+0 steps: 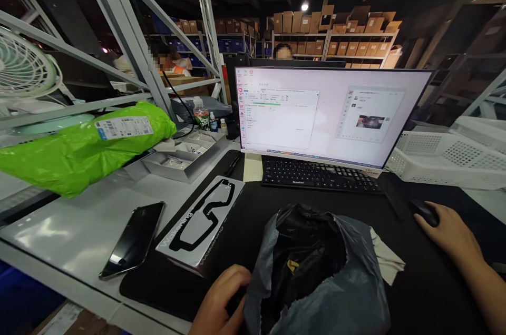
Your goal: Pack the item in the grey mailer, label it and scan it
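Note:
A torn grey plastic mailing bag with a black lining gapes on the desk mat in front of me. A small yellow scrap shows inside it. My left hand is at the bag's left edge, its fingers curled and closed against the plastic; the fingertips are partly hidden. On the right, my right hand rests over a black computer mouse, with fingers around it. Left of the bag lies a white box marked "Wakening", with a black goggle-shaped outline. A crumpled whitish piece pokes out beside the bag.
A lit monitor stands behind a black keyboard. At left are a black phone, a bright green parcel, a grey open tray and a fan. White baskets stand at right.

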Action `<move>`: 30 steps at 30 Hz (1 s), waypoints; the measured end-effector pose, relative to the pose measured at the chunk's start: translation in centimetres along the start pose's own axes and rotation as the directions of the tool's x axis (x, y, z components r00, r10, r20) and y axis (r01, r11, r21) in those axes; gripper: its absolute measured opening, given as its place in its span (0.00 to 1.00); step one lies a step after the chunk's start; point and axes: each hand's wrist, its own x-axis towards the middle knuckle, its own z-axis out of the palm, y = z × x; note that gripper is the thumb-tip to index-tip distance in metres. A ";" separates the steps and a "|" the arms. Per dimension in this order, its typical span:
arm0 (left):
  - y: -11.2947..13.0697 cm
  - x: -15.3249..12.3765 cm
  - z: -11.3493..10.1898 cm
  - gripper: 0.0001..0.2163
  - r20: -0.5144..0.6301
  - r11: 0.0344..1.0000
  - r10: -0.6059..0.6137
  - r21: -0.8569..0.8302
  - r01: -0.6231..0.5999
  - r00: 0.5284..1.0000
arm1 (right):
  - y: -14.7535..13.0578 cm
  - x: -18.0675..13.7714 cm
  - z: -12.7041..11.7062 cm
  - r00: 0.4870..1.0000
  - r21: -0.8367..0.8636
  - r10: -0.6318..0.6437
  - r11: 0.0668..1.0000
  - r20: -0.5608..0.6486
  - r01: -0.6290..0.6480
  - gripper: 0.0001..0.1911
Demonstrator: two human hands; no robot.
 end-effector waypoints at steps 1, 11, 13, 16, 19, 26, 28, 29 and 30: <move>0.0 0.0 0.0 0.10 -0.006 1.000 -0.002 -0.004 0.002 1.000 | 0.1 0.0 0.1 1.000 0.000 -0.005 1.000 0.000 0.005 0.42; 0.0 -0.1 0.5 0.11 -0.068 0.997 -0.013 -0.081 0.008 0.998 | 0.3 0.0 0.2 0.999 0.024 -0.027 0.999 -0.030 0.028 0.38; 0.0 -0.1 0.5 0.12 -0.071 0.996 -0.005 -0.086 -0.001 0.997 | 0.3 0.1 0.2 0.999 0.027 -0.028 0.999 -0.029 0.029 0.39; -0.1 -0.1 0.4 0.13 -0.071 0.997 0.008 -0.077 -0.013 0.997 | 0.5 0.2 0.4 0.999 0.031 -0.039 0.999 -0.026 0.040 0.40; -0.1 -0.1 0.3 0.12 -0.065 0.999 0.012 -0.052 -0.015 0.998 | 0.6 0.3 0.5 0.998 0.045 -0.048 0.998 -0.042 0.050 0.39; 0.1 -0.1 0.4 0.10 -0.087 0.998 0.007 -0.056 -0.011 0.996 | 0.3 0.1 0.3 0.999 0.064 -0.021 0.998 -0.045 0.023 0.38; 0.0 -0.1 0.4 0.10 -0.068 0.999 0.019 -0.044 -0.022 0.998 | 0.2 0.1 0.1 0.999 0.062 -0.022 0.998 -0.036 0.024 0.39; -0.1 -0.1 0.4 0.09 -0.058 0.999 0.022 -0.037 -0.025 0.998 | 0.1 0.1 0.1 0.999 0.064 -0.015 0.998 -0.034 0.018 0.39; -0.1 -0.1 0.4 0.09 -0.052 0.999 0.024 -0.033 -0.026 0.998 | 0.1 0.1 0.0 0.999 0.066 -0.007 0.998 -0.031 0.009 0.39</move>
